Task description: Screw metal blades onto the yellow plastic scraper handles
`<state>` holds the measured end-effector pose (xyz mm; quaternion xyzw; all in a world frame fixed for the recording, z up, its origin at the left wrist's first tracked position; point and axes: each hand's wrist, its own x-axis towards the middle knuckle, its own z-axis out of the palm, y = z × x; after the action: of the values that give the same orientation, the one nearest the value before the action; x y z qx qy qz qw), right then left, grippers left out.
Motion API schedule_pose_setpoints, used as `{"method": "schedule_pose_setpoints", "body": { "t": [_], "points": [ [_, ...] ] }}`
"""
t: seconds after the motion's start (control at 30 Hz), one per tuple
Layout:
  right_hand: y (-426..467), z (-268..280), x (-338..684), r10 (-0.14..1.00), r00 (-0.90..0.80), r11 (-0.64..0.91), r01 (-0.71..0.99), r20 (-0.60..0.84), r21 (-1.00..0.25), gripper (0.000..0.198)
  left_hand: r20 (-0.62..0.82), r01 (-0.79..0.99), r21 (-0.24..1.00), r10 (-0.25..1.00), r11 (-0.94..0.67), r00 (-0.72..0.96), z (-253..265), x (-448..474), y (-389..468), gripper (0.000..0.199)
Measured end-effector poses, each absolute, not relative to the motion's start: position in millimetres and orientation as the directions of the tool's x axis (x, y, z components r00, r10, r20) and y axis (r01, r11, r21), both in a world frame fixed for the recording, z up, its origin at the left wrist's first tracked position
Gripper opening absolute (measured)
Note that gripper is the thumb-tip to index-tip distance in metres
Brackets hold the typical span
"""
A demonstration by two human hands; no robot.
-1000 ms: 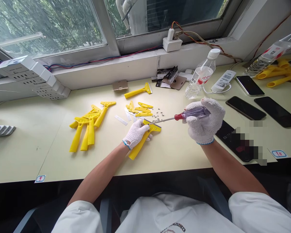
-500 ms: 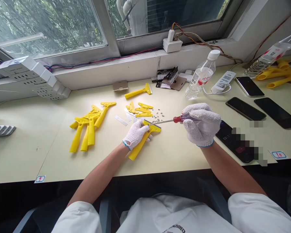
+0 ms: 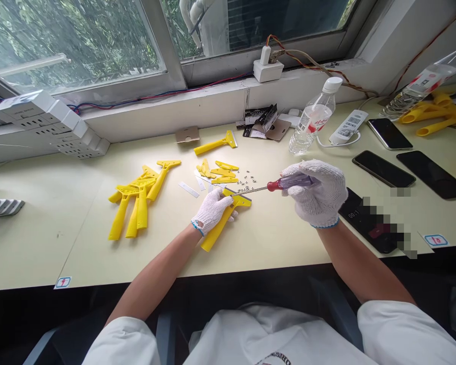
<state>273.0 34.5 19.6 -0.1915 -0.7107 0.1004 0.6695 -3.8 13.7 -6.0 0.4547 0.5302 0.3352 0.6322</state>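
My gloved left hand (image 3: pixel 212 210) is closed around the head end of a yellow scraper (image 3: pixel 217 234), whose hollow handle slants toward the table's front edge. In my gloved right hand (image 3: pixel 319 195) is a screwdriver (image 3: pixel 292 182) with a red and clear purple handle, its fingers wrapped round the grip. The screwdriver's thin shaft points left, and its tip meets the scraper's head by my left thumb. Just beyond lie loose yellow plates (image 3: pixel 225 179), small screws and nuts (image 3: pixel 247 181), and flat pale blades (image 3: pixel 189 189). Whether the tip sits in a screw is too small to tell.
Several yellow scrapers (image 3: pixel 139 203) are piled at left, and another scraper (image 3: pixel 216 143) lies farther back. A water bottle (image 3: pixel 312 119), a power strip (image 3: pixel 348 126) and phones (image 3: pixel 384 169) occupy the right side. White boxes (image 3: pixel 57 124) are stacked by the window.
My right hand's fingers have shifted on the screwdriver handle, baring more of it. The tip stays at the scraper's head, and my left hand keeps its hold. The view has shifted slightly.
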Motion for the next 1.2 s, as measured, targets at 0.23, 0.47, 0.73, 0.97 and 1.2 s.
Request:
{"method": "schedule_pose_setpoints", "body": {
  "t": [0.23,0.47,0.73,0.97,1.2],
  "points": [
    [40,14,275,0.255,0.034,0.884,0.395,0.966,-0.247,0.043,-0.37,0.079,0.929,0.903,0.361,0.218,-6,-5,15,0.025],
    [32,23,274,0.308,-0.033,0.911,0.298,0.951,-0.285,0.057,-0.367,0.078,0.93,0.905,0.359,0.215,-5,-4,14,0.022],
    [39,23,277,0.213,0.006,0.897,0.396,0.977,-0.198,0.032,-0.366,0.083,0.93,0.905,0.357,0.217,-8,-5,15,0.028],
    [34,16,273,0.381,-0.061,0.894,0.278,0.923,-0.351,0.046,-0.362,0.077,0.932,0.906,0.354,0.22,-7,-5,14,0.03],
    [36,37,267,0.337,-0.019,0.881,0.359,0.941,-0.308,0.044,-0.367,0.075,0.93,0.905,0.359,0.215,-8,-6,14,0.029]
  ]
}}
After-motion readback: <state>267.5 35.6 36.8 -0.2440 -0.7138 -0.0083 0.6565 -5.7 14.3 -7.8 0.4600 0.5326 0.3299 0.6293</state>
